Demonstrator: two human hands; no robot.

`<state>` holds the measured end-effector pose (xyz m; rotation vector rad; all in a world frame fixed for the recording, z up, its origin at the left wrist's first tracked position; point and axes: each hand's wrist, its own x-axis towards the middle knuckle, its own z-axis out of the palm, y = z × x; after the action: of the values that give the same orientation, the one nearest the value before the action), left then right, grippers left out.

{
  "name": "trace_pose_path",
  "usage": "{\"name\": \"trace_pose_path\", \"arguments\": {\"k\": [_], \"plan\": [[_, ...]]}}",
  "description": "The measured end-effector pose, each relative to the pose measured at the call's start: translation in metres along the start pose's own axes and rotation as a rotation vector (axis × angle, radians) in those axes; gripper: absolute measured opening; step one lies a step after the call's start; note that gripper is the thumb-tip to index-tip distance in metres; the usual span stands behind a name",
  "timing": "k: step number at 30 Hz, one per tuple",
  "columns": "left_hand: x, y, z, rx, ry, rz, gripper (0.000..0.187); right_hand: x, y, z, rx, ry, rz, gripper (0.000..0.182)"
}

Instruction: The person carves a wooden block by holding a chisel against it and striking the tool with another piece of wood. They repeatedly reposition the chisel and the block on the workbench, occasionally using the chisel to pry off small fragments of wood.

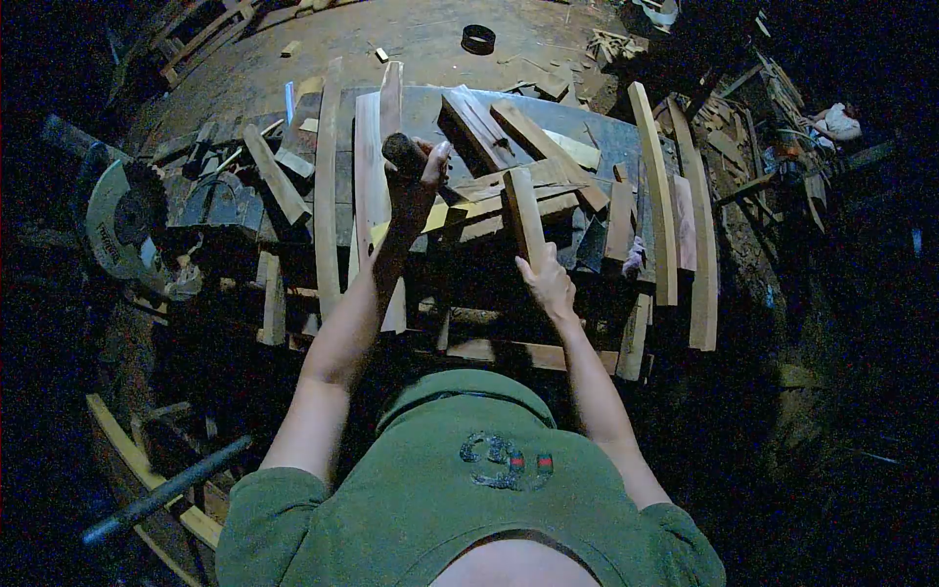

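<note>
My left hand is raised over the bench and closed around a dark, round-ended tool, perhaps a mallet; its lower part is hidden. With my right hand I grip the near end of a short wooden bar, which points away from me over the bench's front part. Long pale boards lie beyond and left of my left hand. Past the bar's far end is a thick wooden block with dark marks. A yellow strip shows beneath my left hand.
At the left stands a power saw with a round toothed blade. Long boards stick out past the bench's right front edge. Offcuts clutter the blue-grey bench top. A black ring lies on the floor behind. A dark pipe is at lower left.
</note>
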<state>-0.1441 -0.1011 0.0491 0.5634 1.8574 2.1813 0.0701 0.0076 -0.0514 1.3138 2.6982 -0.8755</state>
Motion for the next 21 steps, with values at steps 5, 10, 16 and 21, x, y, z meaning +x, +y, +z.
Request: {"name": "trace_pose_path", "arguments": {"k": [5,10,16,21], "plan": [[-0.001,-0.005,0.0,0.03,0.01,0.144,0.018,-0.001,-0.002,-0.002,0.016,-0.025,-0.006,0.052],[0.002,-0.005,0.004,0.053,0.034,0.132,0.022,-0.002,0.0,-0.005,-0.005,-0.002,-0.056,0.05],[0.007,-0.004,0.0,0.06,0.026,0.215,0.022,-0.003,-0.006,-0.007,-0.032,-0.03,0.005,0.05],[0.001,-0.015,0.002,0.103,0.044,0.219,0.024,-0.001,-0.003,-0.003,0.033,-0.021,0.0,0.051]]}}
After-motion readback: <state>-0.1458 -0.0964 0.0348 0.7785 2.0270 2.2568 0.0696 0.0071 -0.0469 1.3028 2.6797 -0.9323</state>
